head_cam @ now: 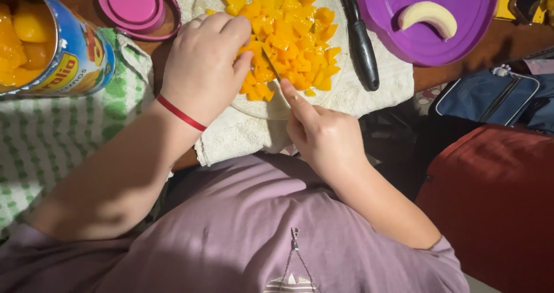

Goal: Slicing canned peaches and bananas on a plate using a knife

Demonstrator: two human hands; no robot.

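Flanking diced peach pieces (288,36): black-handled knife (359,36), purple plate (427,16), open can (52,42).

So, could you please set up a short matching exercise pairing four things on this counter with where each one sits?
Things:
1. banana piece
2. open can
3. black-handled tool
4. diced fruit

Places:
A. on the checked cloth, far left
B. on the purple plate
C. on the round white board
D. on the white towel, right of the board

Pairs: 1-B, 2-A, 3-D, 4-C

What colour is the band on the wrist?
Red. The thin band circles the left wrist, clearest in the head view.
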